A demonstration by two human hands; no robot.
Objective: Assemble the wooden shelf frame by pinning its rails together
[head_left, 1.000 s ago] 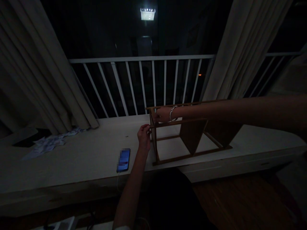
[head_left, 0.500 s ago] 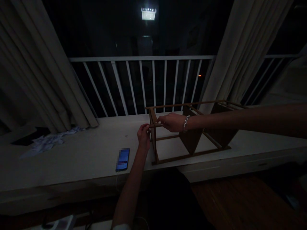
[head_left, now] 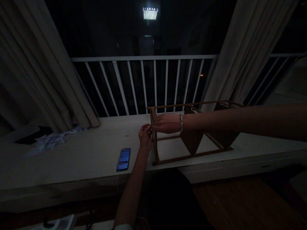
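A brown wooden shelf rack [head_left: 193,156] lies on its side on the white window ledge [head_left: 96,159], its near-left end towards my hands. At the outer side of that end, my left hand [head_left: 145,137] is closed, thumb and fingers pinched at the end panel. My right hand [head_left: 166,123], with a silver bracelet [head_left: 181,123] at the wrist, reaches in from the right over the rack. Its fingers are closed, the tips close to my left fingertips at the same end. Whatever the two hands hold is hidden by the fingers and the dim light.
A lit phone [head_left: 123,159] with a white cable [head_left: 117,180] lies left of my left forearm. A small bit [head_left: 127,135] sits on the ledge behind it. Crumpled papers [head_left: 51,140] lie by the left curtain [head_left: 48,80]. A white railing [head_left: 144,58] stands behind the ledge.
My right hand has shifted left, closer to my left fingers. The thin strip that showed between the hands is now covered. The view has turned slightly.
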